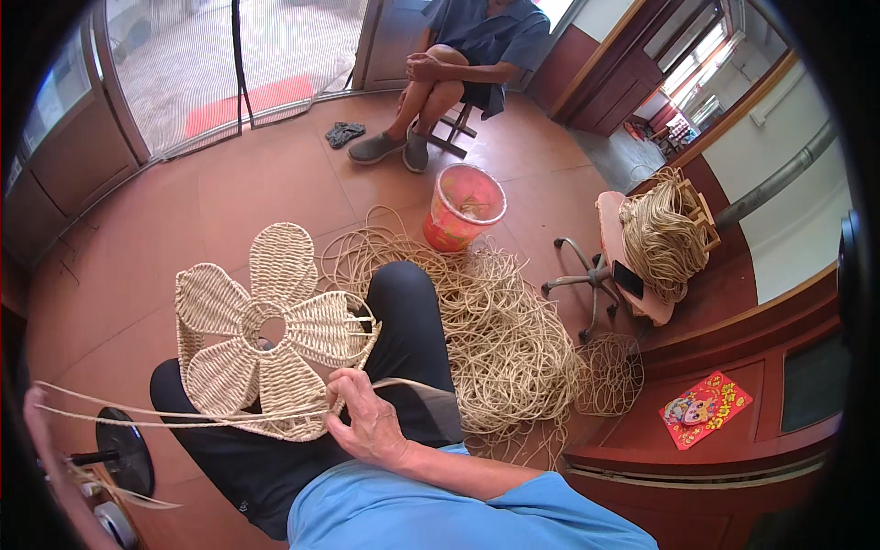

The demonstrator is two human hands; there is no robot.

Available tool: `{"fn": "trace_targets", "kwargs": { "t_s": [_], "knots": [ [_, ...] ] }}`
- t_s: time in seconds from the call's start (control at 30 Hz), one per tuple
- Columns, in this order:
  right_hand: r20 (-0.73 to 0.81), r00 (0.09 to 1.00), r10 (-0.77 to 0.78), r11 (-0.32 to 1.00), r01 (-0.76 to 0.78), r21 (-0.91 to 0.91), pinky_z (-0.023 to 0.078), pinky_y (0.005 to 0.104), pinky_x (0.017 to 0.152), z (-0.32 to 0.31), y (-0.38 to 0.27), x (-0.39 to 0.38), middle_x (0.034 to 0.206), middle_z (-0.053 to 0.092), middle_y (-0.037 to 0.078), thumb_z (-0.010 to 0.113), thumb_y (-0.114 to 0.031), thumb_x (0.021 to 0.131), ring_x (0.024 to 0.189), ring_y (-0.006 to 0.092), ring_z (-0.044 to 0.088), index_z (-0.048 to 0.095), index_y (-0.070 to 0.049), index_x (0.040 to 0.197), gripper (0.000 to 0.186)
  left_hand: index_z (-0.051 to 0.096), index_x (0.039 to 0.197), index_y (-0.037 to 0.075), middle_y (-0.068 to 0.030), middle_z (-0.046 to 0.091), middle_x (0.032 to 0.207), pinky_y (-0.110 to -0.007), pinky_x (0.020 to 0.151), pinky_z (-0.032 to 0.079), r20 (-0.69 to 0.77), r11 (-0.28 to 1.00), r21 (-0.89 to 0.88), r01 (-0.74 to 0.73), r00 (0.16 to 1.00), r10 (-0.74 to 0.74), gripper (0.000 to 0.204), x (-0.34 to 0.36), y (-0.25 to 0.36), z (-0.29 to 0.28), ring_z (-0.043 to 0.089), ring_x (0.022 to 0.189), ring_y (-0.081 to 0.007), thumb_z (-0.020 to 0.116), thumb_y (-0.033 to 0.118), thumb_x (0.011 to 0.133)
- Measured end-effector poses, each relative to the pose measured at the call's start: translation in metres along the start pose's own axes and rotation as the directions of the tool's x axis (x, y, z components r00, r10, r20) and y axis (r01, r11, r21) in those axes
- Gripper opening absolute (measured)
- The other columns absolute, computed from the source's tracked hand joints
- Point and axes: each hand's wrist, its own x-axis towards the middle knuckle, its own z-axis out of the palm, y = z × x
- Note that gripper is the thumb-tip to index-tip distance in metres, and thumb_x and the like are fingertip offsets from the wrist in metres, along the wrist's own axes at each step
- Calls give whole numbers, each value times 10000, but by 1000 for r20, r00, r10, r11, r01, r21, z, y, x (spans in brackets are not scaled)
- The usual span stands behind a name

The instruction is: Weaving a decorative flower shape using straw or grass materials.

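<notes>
A woven flower-shaped piece of beige cord (220, 374) rests across my lap, its several petals joined around a ring with an open centre. My right hand (367, 420) is closed, thumb and fingers pinching the rim of the lower right petal. From that rim, two lengths of beige cord (183, 420) run taut to the far left. My left hand (41, 431), blurred at the picture's edge, draws on the cord there; its fingers barely show. Bare frame wire shows at the right petal's outer edge.
A large heap of loose cord (513, 348) lies on the floor beside my knee. Behind it stands a red bucket (449, 234). A wheeled chair (610, 229) carries a cord bundle (665, 238) and a dark phone (628, 280). Another person (481, 46) sits on a stool ahead.
</notes>
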Motion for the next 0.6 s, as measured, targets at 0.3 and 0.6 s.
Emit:
{"fn": "trace_targets", "kwargs": {
  "t_s": [0.3, 0.6],
  "knots": [
    [20, 997, 74, 997, -74, -9, 616, 465, 882, -2, 0, -4, 1345, 599, 121, 770, -104, 898, 1111, 363, 726, 582, -96, 1147, 312, 733, 1147, 40, -28, 663, 1020, -340, 870, 523, 142, 917, -49, -395, 906, 398, 240, 92, 45, 113, 640, 930, -171, 535, 105, 1028],
    [-33, 999, -29, 999, 29, -22, 594, 471, 893, 8, 0, -1, 1288, 633, 161, 746, -60, 875, 1099, 388, 697, 603, -78, 1106, 272, 732, 1151, 34, -24, 665, 1035, -319, 874, 506, 290, 747, 55, -662, 727, 623, 218, 5, 164, 258, 620, 942, -153, 574, 121, 1029]
  ]
}}
